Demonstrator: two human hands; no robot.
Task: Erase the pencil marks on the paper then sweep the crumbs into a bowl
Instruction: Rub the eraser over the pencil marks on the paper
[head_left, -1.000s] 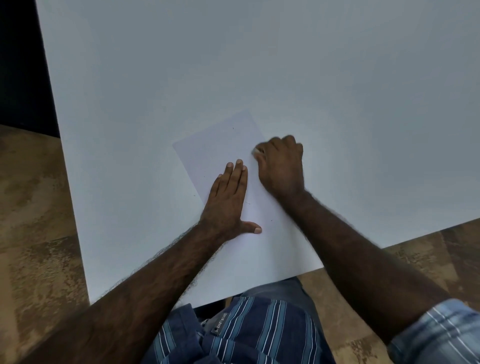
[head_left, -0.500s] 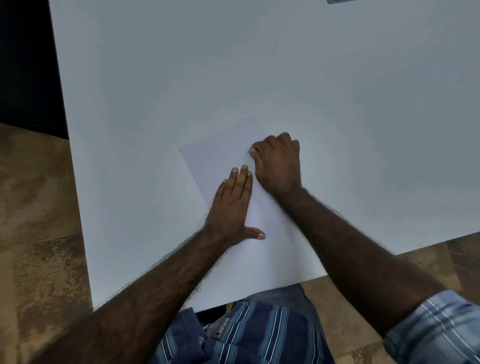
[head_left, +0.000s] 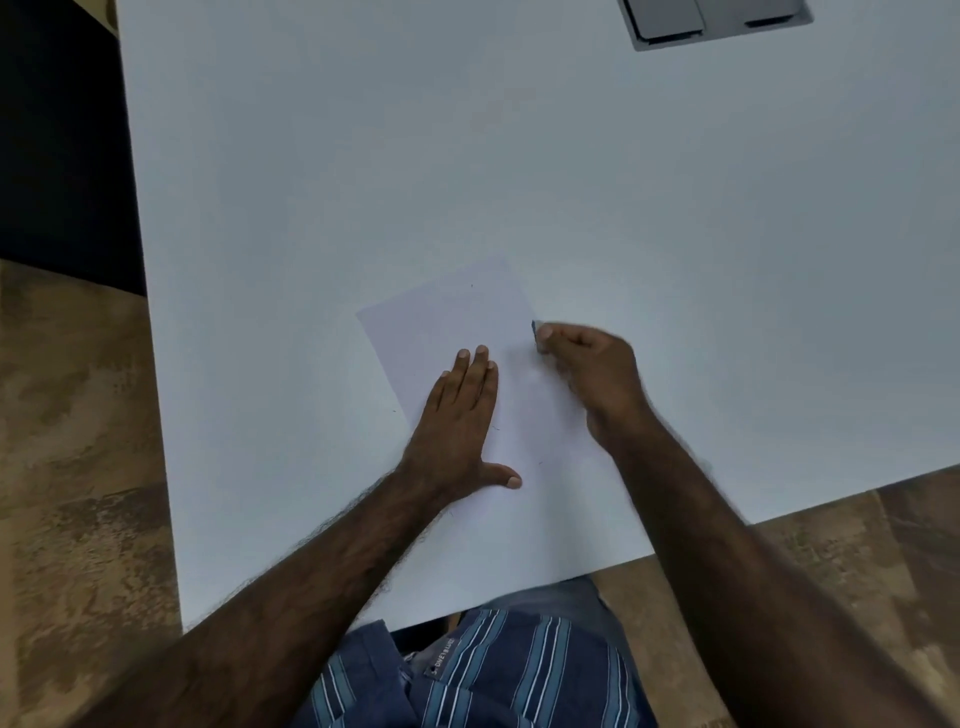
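A white sheet of paper lies tilted on the white table. My left hand presses flat on the sheet's lower part, fingers together, thumb out. My right hand is at the paper's right edge, fingers pinched on a small eraser with a blue end showing at the fingertips. A few tiny dark specks dot the paper. No bowl is in view.
A grey recessed panel sits in the table at the top right. The table's left edge borders a dark gap and brown floor. The near edge is by my lap and striped shirt.
My right hand has slid right and slightly down, from the sheet's middle to its right edge, its motion blurred. The view has tilted up, showing the grey panel. My left hand stays put.
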